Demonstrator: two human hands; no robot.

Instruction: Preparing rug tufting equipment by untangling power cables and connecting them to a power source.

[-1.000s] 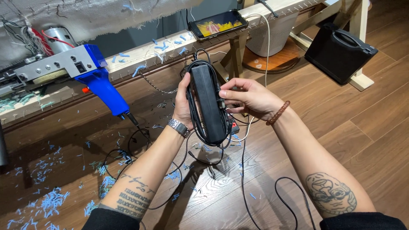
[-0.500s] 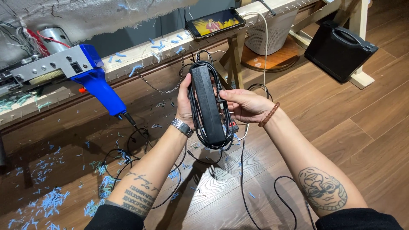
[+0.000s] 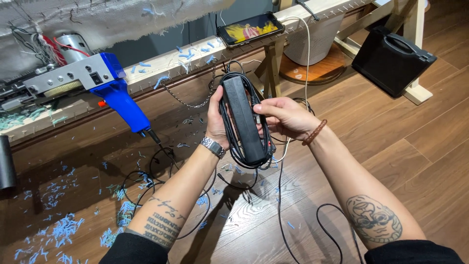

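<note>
**Both hands hold a cord-wrapped power strip**

The left hand (image 3: 215,120) grips the long black power strip (image 3: 243,120) from behind, upright above the wood floor (image 3: 415,161). The right hand (image 3: 286,117) closes on its side, pinching the black cord (image 3: 232,142) looped lengthwise around it. Beyond, a blue tufting gun (image 3: 105,83) rests on the wooden frame (image 3: 185,61), beside a phone (image 3: 250,28).

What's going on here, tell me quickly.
A person holds a long black power brick upright over a wooden floor. The left hand grips it from behind, while the right hand loops its black cable lengthwise around it. More cable trails down to the floor. A blue tufting gun rests on a wooden frame to the left, with blue yarn scraps scattered below and a phone lying on the frame.
</note>
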